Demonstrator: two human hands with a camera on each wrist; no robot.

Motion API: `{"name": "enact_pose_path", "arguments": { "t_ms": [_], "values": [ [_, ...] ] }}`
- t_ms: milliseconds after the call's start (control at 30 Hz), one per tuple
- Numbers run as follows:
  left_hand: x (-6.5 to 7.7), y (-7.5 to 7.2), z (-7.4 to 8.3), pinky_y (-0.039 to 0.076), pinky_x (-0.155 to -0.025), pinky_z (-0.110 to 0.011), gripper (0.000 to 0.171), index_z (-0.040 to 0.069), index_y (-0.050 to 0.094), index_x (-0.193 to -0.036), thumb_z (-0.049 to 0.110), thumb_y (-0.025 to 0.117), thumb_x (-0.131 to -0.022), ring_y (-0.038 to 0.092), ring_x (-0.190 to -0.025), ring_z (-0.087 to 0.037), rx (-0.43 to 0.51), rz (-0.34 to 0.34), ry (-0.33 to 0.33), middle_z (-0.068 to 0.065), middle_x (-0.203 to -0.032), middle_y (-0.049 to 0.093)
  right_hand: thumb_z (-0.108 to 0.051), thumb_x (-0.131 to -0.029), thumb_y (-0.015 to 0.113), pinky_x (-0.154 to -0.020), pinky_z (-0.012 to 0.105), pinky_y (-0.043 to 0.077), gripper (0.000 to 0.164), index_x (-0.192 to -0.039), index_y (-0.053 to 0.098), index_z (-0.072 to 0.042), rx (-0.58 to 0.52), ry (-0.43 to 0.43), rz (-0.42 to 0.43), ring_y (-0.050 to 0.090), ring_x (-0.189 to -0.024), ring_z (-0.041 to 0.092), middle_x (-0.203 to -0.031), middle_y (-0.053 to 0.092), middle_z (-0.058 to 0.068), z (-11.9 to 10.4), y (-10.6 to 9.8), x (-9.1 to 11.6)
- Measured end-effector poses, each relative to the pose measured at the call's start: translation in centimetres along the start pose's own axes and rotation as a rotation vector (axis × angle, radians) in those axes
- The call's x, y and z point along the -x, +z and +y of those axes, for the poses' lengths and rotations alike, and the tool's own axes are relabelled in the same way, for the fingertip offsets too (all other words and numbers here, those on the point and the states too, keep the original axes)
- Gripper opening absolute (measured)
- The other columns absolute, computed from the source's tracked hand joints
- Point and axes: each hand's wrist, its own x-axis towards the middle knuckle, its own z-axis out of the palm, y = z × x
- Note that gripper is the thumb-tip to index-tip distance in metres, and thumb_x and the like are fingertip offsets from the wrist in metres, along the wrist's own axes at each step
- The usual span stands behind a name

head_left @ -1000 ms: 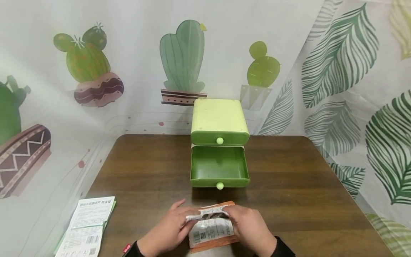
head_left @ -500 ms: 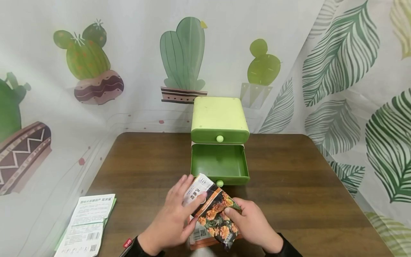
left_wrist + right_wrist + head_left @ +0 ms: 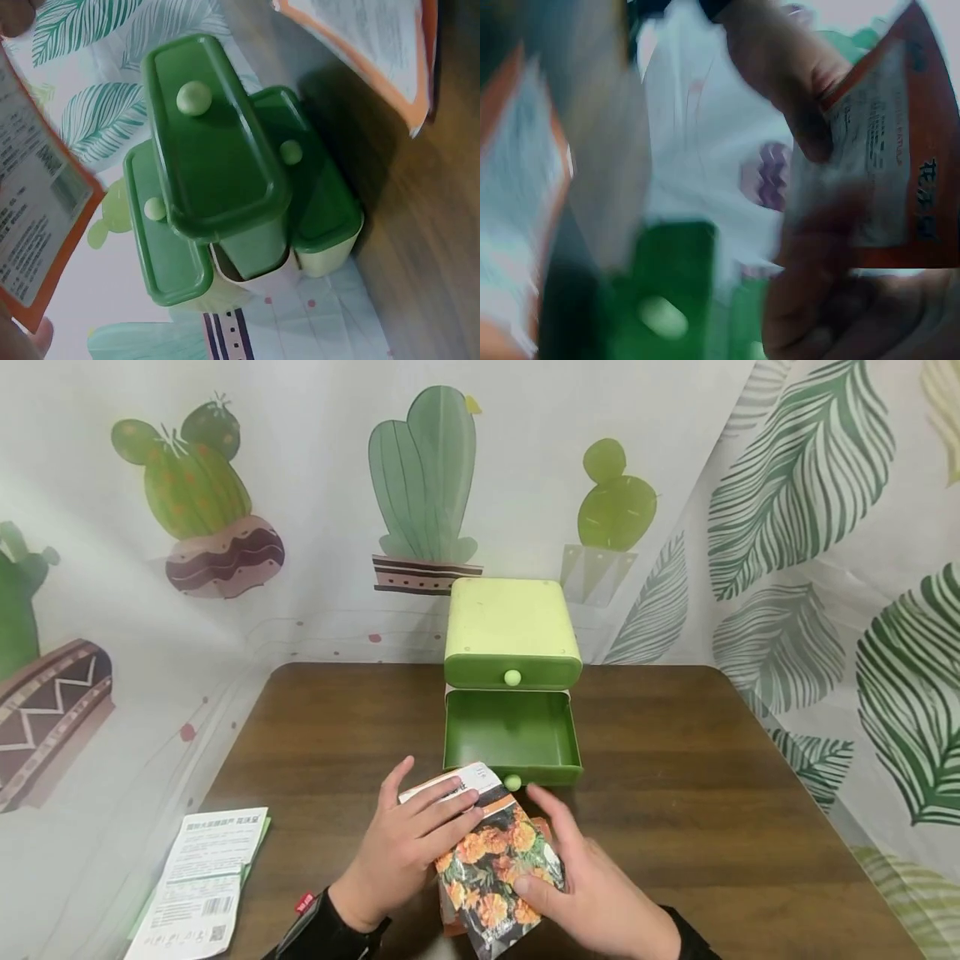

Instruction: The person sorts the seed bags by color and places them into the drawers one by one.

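Both hands hold a flower seed packet [image 3: 487, 868], its front printed with orange blooms on black below a white top band. My left hand [image 3: 408, 843] lays its fingers across the packet's upper left, with its thumb on the printed back in the right wrist view. At the right edge, my right hand [image 3: 592, 885] has its thumb on the front and its index finger raised off the packet; other fingers are behind. A second orange and white packet [image 3: 367, 37] lies on the table beneath, mostly hidden in the head view.
Just beyond the hands stands a green drawer unit [image 3: 512, 618] with its middle drawer [image 3: 217, 142] pulled out. White printed packets [image 3: 202, 885] with green edges lie at the table's left edge. A patterned cloth [image 3: 322, 527] hangs behind the brown table [image 3: 675, 810].
The held packet has been tipped up from edge-on, so its flowered front now faces the head camera. The left fingers have spread across it, and the right index finger has lifted.
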Motion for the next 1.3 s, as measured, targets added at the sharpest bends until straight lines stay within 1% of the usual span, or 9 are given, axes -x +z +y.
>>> {"name": "enact_pose_path", "arguments": {
  "t_ms": [167, 333, 500, 667, 767, 933, 1100, 1200, 1300],
  "values": [
    [-0.7, -0.3, -0.7, 0.032, -0.099, -0.069, 0.031, 0.013, 0.073, -0.112, 0.027, 0.047, -0.106, 0.068, -0.104, -0.023, 0.065, -0.078, -0.03, -0.003, -0.115, 0.072, -0.053, -0.095, 0.061, -0.096, 0.051, 0.045, 0.068, -0.152, 0.044, -0.02, 0.689, -0.329, 0.089, 0.044, -0.134, 0.026, -0.151, 0.04, 0.007, -2.8, -1.5, 0.7],
    [-2.0, -0.3, -1.8, 0.03, -0.104, -0.066, 0.025, 0.012, 0.072, -0.116, 0.025, 0.058, -0.101, 0.066, -0.109, -0.022, 0.097, -0.161, -0.039, -0.003, -0.118, 0.071, -0.032, -0.105, 0.049, -0.096, 0.038, 0.047, 0.037, -0.131, 0.066, -0.01, 0.832, -0.63, 0.074, 0.058, -0.121, 0.02, -0.134, 0.06, 0.005, -5.3, -2.7, 0.3],
    [-3.0, 0.3, -2.8, 0.04, -0.101, -0.057, 0.029, 0.011, 0.071, -0.117, 0.026, 0.073, -0.093, 0.066, -0.109, -0.02, 0.153, -0.17, -0.012, -0.004, -0.117, 0.071, -0.01, -0.103, 0.031, -0.075, 0.032, 0.057, 0.043, -0.114, 0.072, -0.005, 0.961, -0.752, 0.081, 0.068, -0.104, 0.016, -0.114, 0.071, 0.008, -7.0, -3.6, -0.6],
    [-3.0, 1.2, -4.2, 0.05, -0.086, -0.042, 0.025, 0.01, 0.072, -0.11, 0.006, 0.075, -0.086, 0.066, -0.107, -0.019, 0.165, -0.134, -0.056, -0.003, -0.111, 0.072, -0.003, -0.099, 0.029, -0.066, 0.029, 0.057, 0.045, -0.111, 0.072, -0.003, 1.015, -0.779, 0.088, 0.071, -0.09, 0.016, -0.108, 0.072, 0.008, -8.5, -4.2, -0.9],
    [-2.6, 1.3, -5.5, 0.048, -0.091, -0.044, 0.03, 0.008, 0.072, -0.112, -0.003, 0.067, -0.085, 0.063, -0.113, -0.024, 0.118, -0.173, -0.15, -0.006, -0.115, 0.071, -0.002, -0.101, 0.029, -0.066, 0.03, 0.057, 0.044, -0.109, 0.073, -0.004, 1.039, -0.781, 0.109, 0.071, -0.085, 0.016, -0.107, 0.072, 0.008, -9.4, -4.6, -0.9],
    [-1.4, 0.6, -7.6, 0.028, -0.109, -0.056, 0.039, 0.01, 0.06, -0.137, 0.025, 0.052, -0.102, 0.039, -0.138, -0.035, -0.045, -0.428, -0.453, -0.015, -0.145, 0.051, -0.001, -0.103, 0.031, -0.06, 0.03, 0.056, 0.042, -0.105, 0.073, -0.002, 1.089, -0.785, 0.175, 0.07, -0.081, 0.016, -0.102, 0.071, 0.006, -10.0, -5.2, -1.5],
    [0.0, -0.4, -9.2, 0.005, -0.115, -0.06, 0.062, 0.019, 0.032, -0.158, 0.053, 0.031, -0.106, 0.004, -0.149, -0.037, -0.166, -0.717, -0.698, -0.014, -0.163, 0.019, 0.004, -0.091, 0.052, -0.044, 0.029, 0.048, 0.025, -0.102, 0.072, -0.004, 1.149, -0.713, 0.217, 0.064, -0.064, 0.014, -0.097, 0.07, 0.003, -8.9, -5.8, -3.2],
    [0.7, -0.9, -9.7, -0.002, -0.113, -0.063, 0.067, 0.022, 0.023, -0.161, 0.058, 0.032, -0.104, -0.006, -0.149, -0.038, -0.162, -0.79, -0.775, -0.015, -0.165, 0.009, 0.01, -0.077, 0.064, -0.036, 0.028, 0.036, 0.029, -0.099, 0.071, -0.007, 1.186, -0.612, 0.191, 0.052, -0.049, 0.012, -0.09, 0.069, 0.0, -7.3, -6.0, -4.8],
    [1.2, -1.2, -9.9, -0.002, -0.112, -0.065, 0.069, 0.021, 0.022, -0.161, 0.058, 0.035, -0.103, -0.006, -0.149, -0.04, -0.151, -0.801, -0.807, -0.017, -0.165, 0.009, 0.011, -0.074, 0.067, -0.035, 0.028, 0.027, 0.031, -0.096, 0.07, -0.009, 1.248, -0.521, 0.154, 0.041, -0.044, 0.009, -0.085, 0.068, -0.001, -5.2, -6.0, -6.7]
  ]
}}
